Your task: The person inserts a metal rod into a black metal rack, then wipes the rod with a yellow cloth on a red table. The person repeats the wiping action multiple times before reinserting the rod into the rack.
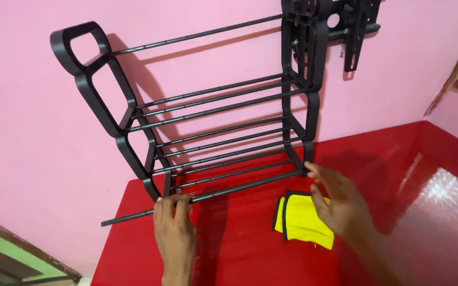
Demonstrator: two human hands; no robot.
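The left hand [175, 225] fingers curl over the black rod [202, 197], which runs from lower left up to the right along the front foot of the black rack [213, 100], while the right hand [340, 204] fingertips, loosely spread, touch its far end at the rack's right side frame, above a yellow cloth [302, 225] on the red floor [425, 212].

A black tiered rack of thin metal rods and plastic side frames [208, 106] stands on a glossy red floor [398, 175] against a pink wall [22, 106]. The left hand [175, 228] curls its fingers [178, 201] over the lowest black rod [208, 196], whose free end juts out past them. The right hand [340, 204] touches the rod's other end with its fingertips [311, 168]. A yellow, black-edged cloth [298, 222] lies just under the right thumb.
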